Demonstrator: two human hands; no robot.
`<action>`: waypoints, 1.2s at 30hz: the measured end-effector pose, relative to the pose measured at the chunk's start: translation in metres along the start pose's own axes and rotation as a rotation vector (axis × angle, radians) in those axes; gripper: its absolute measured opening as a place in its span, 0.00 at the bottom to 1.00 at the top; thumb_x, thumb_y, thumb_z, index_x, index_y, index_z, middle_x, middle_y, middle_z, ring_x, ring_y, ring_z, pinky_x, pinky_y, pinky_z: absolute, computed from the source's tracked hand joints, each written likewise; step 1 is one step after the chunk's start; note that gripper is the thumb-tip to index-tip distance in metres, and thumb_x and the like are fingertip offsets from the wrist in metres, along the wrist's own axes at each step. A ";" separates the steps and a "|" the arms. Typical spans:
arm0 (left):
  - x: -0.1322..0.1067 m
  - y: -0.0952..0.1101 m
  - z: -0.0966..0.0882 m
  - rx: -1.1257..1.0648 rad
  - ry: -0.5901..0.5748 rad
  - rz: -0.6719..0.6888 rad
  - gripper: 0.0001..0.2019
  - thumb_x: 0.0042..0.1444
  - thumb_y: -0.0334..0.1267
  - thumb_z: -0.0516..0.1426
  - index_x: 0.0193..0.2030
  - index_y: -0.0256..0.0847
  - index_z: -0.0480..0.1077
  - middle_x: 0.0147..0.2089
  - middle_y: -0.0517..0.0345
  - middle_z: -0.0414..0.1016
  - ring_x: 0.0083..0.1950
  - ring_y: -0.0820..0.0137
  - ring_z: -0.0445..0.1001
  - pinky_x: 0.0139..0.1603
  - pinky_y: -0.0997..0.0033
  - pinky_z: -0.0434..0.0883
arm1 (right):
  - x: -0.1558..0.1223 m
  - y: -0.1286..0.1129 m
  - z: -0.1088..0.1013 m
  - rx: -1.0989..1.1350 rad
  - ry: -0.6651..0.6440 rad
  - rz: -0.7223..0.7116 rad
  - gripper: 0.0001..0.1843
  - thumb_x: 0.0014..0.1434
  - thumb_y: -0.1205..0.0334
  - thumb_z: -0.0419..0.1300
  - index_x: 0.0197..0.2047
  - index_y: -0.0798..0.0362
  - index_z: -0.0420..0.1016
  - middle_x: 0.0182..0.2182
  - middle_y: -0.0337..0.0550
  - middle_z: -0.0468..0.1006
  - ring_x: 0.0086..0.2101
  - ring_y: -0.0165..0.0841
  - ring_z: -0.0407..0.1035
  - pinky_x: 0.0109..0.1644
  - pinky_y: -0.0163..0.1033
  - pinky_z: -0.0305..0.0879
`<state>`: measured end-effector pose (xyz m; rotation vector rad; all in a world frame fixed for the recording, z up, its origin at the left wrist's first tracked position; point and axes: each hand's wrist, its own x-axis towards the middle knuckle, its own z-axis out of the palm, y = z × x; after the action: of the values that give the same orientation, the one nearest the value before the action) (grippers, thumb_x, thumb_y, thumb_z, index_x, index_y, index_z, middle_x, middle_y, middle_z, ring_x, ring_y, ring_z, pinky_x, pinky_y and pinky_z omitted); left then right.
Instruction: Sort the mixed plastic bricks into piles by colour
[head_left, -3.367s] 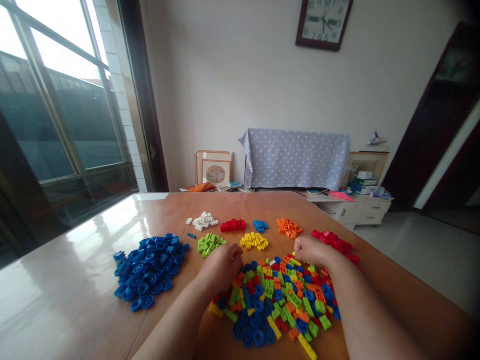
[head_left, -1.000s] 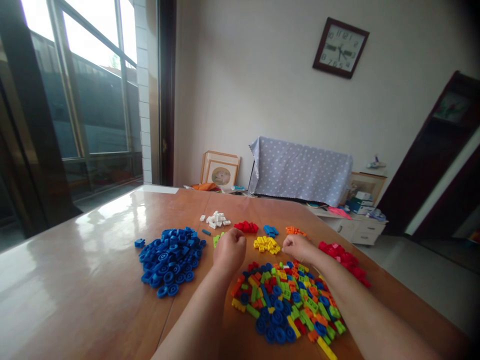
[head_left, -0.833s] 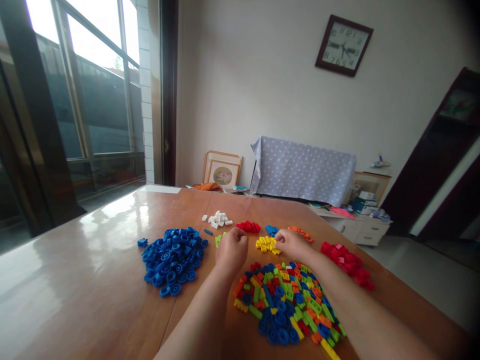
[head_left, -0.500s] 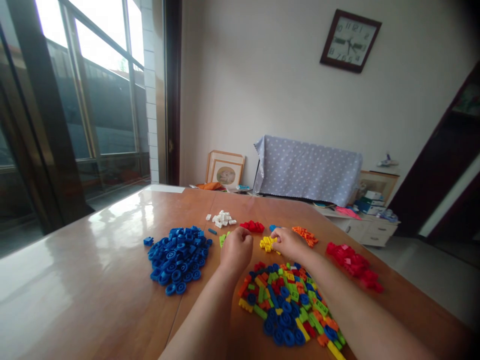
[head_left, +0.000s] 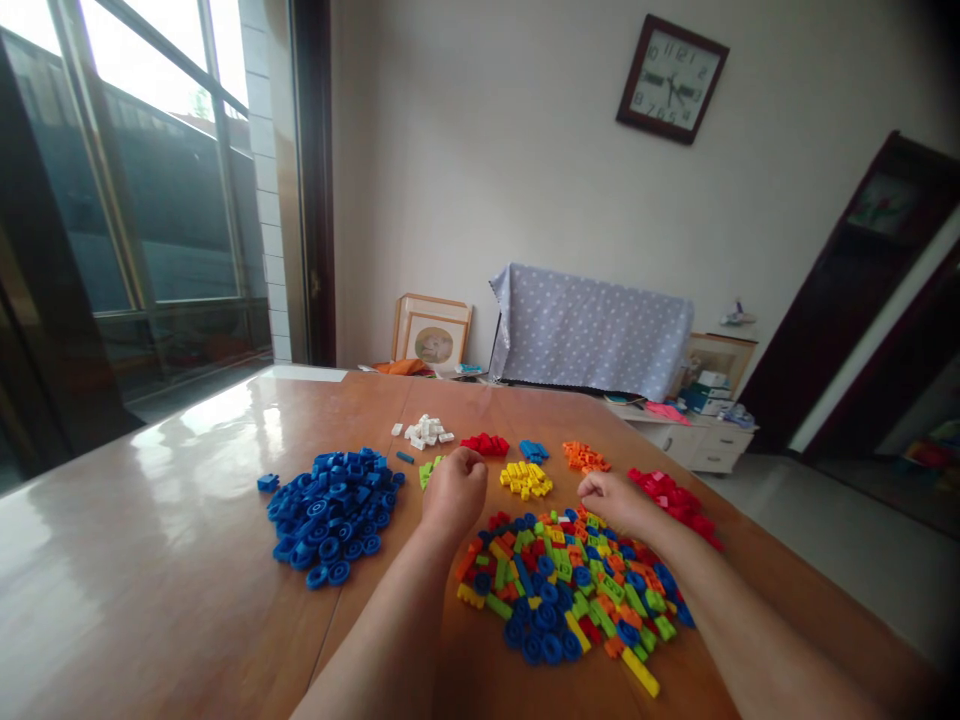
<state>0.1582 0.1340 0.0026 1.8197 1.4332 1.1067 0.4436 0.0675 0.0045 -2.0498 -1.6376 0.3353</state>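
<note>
My left hand [head_left: 454, 492] is curled closed above the table, in front of a small light-green brick pile [head_left: 430, 470] that it partly covers. Whatever its fingers may hold is hidden. My right hand [head_left: 616, 502] has its fingertips pinched together at the far right edge of a mixed pile of toy bricks [head_left: 559, 590]; I cannot make out anything between them. Between the hands lies a pile of yellow bricks [head_left: 526, 480]. The mixed pile has green, orange, red, yellow and blue pieces.
A big blue pile [head_left: 330, 515] lies left on the wooden table [head_left: 172, 560]. Behind are white bricks [head_left: 427, 432], red bricks [head_left: 484, 444], light-blue bricks [head_left: 533, 452] and orange bricks [head_left: 585, 457]. Larger red pieces [head_left: 667, 495] lie right, partly behind my right wrist.
My right hand has left the yellow pile and moved right and nearer, to the mixed pile's edge. My left hand stays by the green bricks. The view has turned slightly right.
</note>
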 end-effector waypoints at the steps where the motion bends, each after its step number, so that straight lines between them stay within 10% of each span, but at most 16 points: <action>1: 0.000 0.000 0.000 0.002 -0.002 0.001 0.11 0.55 0.38 0.52 0.36 0.42 0.76 0.33 0.58 0.78 0.33 0.70 0.72 0.29 0.75 0.58 | -0.001 -0.004 0.001 -0.006 -0.013 -0.027 0.04 0.50 0.66 0.62 0.31 0.53 0.77 0.26 0.38 0.77 0.28 0.30 0.67 0.31 0.32 0.54; 12: -0.002 0.007 -0.004 0.017 -0.011 0.008 0.10 0.55 0.37 0.52 0.35 0.42 0.76 0.31 0.59 0.77 0.32 0.71 0.71 0.29 0.75 0.57 | 0.006 -0.088 0.028 -0.299 -0.007 -0.075 0.16 0.56 0.47 0.61 0.27 0.50 0.78 0.25 0.40 0.77 0.26 0.30 0.65 0.29 0.35 0.47; 20: -0.003 0.006 -0.002 0.024 -0.021 -0.003 0.10 0.55 0.37 0.53 0.37 0.42 0.77 0.33 0.59 0.79 0.33 0.70 0.73 0.30 0.75 0.60 | 0.017 -0.076 0.044 -0.212 -0.071 0.007 0.10 0.50 0.61 0.62 0.19 0.52 0.75 0.15 0.37 0.70 0.20 0.28 0.62 0.26 0.35 0.45; 36: -0.003 0.007 -0.002 0.008 -0.023 0.024 0.10 0.55 0.38 0.53 0.36 0.42 0.76 0.32 0.58 0.79 0.33 0.70 0.72 0.29 0.75 0.58 | 0.007 -0.075 0.044 -0.277 -0.062 -0.079 0.14 0.55 0.50 0.62 0.24 0.50 0.77 0.20 0.38 0.74 0.23 0.29 0.63 0.28 0.35 0.44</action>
<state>0.1593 0.1287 0.0089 1.8546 1.4078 1.0897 0.3615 0.0960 0.0067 -2.1828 -1.8869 0.1525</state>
